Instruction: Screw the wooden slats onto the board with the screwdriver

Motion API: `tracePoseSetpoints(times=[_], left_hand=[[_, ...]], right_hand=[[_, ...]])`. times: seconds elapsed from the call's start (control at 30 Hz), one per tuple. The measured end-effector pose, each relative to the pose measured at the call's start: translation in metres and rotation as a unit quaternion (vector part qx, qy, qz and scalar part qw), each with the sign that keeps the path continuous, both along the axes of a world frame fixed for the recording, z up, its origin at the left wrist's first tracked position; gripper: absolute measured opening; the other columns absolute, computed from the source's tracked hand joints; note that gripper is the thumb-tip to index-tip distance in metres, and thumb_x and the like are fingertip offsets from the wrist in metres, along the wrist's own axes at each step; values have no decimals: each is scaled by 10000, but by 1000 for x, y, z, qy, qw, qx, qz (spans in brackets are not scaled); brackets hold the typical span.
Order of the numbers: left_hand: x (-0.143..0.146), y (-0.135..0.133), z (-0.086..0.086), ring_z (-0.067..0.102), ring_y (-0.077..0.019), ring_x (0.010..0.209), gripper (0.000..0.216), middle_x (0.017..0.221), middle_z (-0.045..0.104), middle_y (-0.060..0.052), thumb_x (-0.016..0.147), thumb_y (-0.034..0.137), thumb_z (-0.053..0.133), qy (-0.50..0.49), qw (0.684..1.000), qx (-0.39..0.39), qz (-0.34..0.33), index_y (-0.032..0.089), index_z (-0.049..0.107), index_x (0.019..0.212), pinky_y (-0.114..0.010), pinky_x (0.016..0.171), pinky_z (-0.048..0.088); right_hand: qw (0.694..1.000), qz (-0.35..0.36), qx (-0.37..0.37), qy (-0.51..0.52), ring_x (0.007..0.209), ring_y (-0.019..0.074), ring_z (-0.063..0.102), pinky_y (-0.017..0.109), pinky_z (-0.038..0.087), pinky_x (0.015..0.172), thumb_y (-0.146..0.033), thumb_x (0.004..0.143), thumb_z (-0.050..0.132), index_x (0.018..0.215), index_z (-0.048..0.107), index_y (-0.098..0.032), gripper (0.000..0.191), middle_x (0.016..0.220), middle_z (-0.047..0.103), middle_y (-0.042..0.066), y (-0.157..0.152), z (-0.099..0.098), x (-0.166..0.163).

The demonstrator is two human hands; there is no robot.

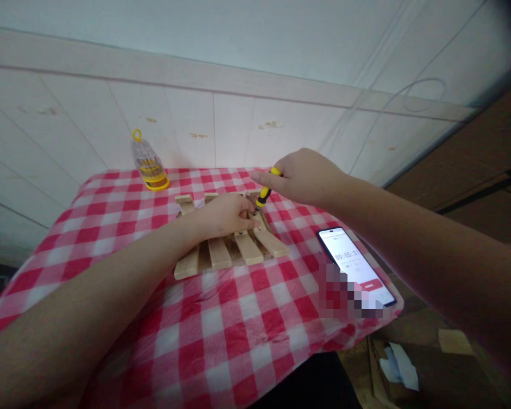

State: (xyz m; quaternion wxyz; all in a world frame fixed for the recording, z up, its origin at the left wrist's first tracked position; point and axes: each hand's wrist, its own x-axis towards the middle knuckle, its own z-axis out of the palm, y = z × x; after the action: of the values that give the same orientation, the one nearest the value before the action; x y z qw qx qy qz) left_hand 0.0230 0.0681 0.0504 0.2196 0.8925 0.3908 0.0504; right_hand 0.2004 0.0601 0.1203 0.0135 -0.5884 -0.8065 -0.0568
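My right hand [304,176] is closed around the yellow and black handle of a screwdriver [264,196]. Its shaft slants down to the left, and the tip meets the rightmost slat of a small wooden slatted piece [249,249]. My left hand [227,215] lies across the slats, with bent fingers and thumb gathered beside the screwdriver's tip. Whatever the left fingers pinch there is too small to make out. Several pale slats run side by side, their near ends pointing towards me; the left hand and forearm cover part of them.
A red and white checked cloth [187,335] covers the table. A clear bit case [151,165] with a yellow ring and base stands at the back left. A phone [353,261] showing a timer lies near the right edge. Behind is a white panelled wall [234,125].
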Motion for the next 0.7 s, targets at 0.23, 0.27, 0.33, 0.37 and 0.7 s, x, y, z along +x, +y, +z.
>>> tracePoseSetpoints(times=[0.23, 0.27, 0.33, 0.37, 0.7], left_hand=[[1, -2, 2, 538, -125, 645, 259, 797, 673, -35, 863, 351, 556, 2, 1000, -9, 4, 139, 703, 833, -255, 583, 338], [1, -2, 3, 542, -130, 653, 257, 805, 675, -38, 863, 347, 556, 3, 1000, -8, 5, 138, 704, 837, -260, 589, 342], [1, -3, 3, 546, -135, 663, 247, 812, 675, -40, 861, 338, 557, 4, 1000, -7, 7, 139, 702, 842, -263, 593, 344], [1, -3, 4, 547, -135, 665, 244, 811, 673, -40, 861, 337, 556, 2, 1000, -7, 8, 141, 700, 837, -262, 590, 341], [1, -3, 3, 530, -124, 610, 291, 757, 663, -33, 860, 390, 550, 11, 1000, -15, 23, 141, 700, 861, -250, 551, 318]], right_hand=[[987, 119, -52, 99, 899, 190, 619, 291, 415, 765, -262, 887, 480, 1179, 645, -165, 349, 1057, 714, 89, -7, -1, 13], [985, 123, -68, 102, 910, 188, 619, 286, 419, 768, -260, 886, 477, 1167, 650, -169, 342, 1075, 711, 89, -8, 1, 17], [983, 120, -107, 93, 865, 174, 624, 277, 420, 748, -279, 909, 451, 1140, 659, -185, 325, 1016, 721, 69, -8, 5, 21], [982, 115, -126, 79, 817, 167, 626, 276, 415, 734, -305, 930, 433, 1107, 671, -191, 318, 943, 725, 55, -8, 6, 22], [992, 53, -88, 77, 852, 216, 622, 310, 416, 702, -365, 963, 353, 1133, 628, -197, 364, 1030, 723, 102, -17, 5, 5]])
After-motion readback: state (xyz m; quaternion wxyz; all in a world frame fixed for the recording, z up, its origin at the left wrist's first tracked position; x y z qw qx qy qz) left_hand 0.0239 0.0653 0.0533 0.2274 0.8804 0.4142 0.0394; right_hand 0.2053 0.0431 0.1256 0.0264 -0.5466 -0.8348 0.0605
